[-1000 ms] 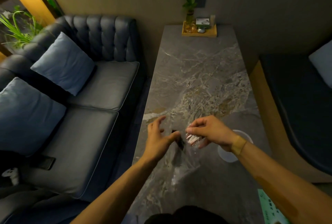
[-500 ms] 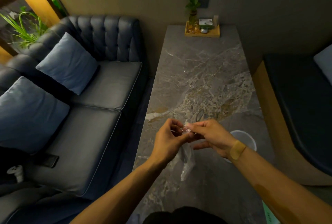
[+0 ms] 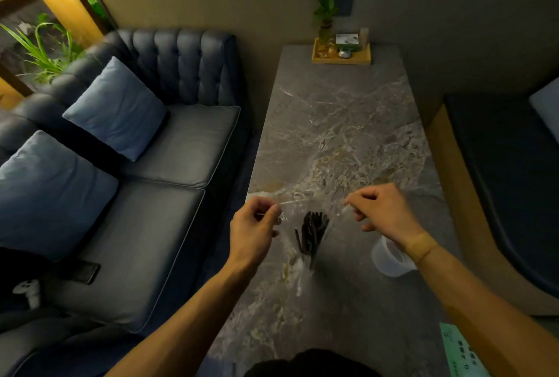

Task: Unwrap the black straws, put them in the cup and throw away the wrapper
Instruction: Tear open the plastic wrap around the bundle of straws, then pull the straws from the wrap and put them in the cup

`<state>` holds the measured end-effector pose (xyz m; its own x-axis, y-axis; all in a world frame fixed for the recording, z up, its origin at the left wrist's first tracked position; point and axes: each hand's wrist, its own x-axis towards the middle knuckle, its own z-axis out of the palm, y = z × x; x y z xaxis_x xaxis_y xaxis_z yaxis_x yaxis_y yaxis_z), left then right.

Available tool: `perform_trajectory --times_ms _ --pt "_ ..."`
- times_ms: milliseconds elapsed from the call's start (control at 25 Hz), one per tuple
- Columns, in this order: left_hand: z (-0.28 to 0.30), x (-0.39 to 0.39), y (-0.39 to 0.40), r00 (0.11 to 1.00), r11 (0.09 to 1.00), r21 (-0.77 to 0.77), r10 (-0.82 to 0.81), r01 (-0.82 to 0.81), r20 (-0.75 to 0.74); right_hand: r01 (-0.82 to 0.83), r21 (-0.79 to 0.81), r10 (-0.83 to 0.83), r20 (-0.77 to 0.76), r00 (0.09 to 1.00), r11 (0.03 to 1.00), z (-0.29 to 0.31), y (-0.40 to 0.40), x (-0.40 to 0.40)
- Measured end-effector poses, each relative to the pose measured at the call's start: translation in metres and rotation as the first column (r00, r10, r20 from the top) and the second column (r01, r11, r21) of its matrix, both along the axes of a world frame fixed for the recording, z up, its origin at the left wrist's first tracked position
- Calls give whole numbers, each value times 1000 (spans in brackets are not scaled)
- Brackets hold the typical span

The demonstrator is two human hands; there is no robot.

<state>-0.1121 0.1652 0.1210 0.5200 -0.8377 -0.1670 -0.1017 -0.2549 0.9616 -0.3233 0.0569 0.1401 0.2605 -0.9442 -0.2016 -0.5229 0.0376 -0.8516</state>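
Left hand (image 3: 252, 227) and right hand (image 3: 384, 210) each pinch one side of the clear wrapper (image 3: 302, 258) at lower centre; black straws (image 3: 311, 236) inside; cup (image 3: 388, 258) at right on the bench (image 3: 338, 122).

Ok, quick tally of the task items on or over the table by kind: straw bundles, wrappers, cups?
Black straws: 1 bundle, single straws too dim to count.
Clear wrapper: 1, pulled open between the left hand and the right hand.
Cup: 1, white, on the table.
Total: 3.
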Motion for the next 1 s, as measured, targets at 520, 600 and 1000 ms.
perform_trajectory --times_ms 520,600,1000 --pt "2 -16 -9 995 996 -49 -67 71 74 -198 -525 40 -297 954 827 21 19 16" --pt "3 -24 -10 993 996 -63 -50 58 110 -320 -420 140 -405 904 849 26 24 35" --pt "1 -33 1 880 952 -187 -132 240 457 -223 -73 174 -414 893 972 32 9 64"
